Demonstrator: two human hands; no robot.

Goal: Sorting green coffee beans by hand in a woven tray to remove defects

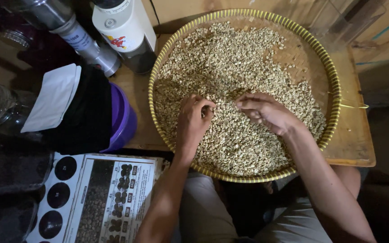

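A: Head view: both hands in the woven tray (334, 76), near its front edge?
B: Yes. Left hand (193, 120) curled shut, pinching pale beans (230, 67); right hand (264, 111) fingers pressed together, picking. Most beans look unsorted, spread across the tray.

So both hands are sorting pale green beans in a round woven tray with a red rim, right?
Not quite: the head view shows the round woven tray has a yellow-green rim, not red. Both the left hand and right hand do rest in the pale green beans.
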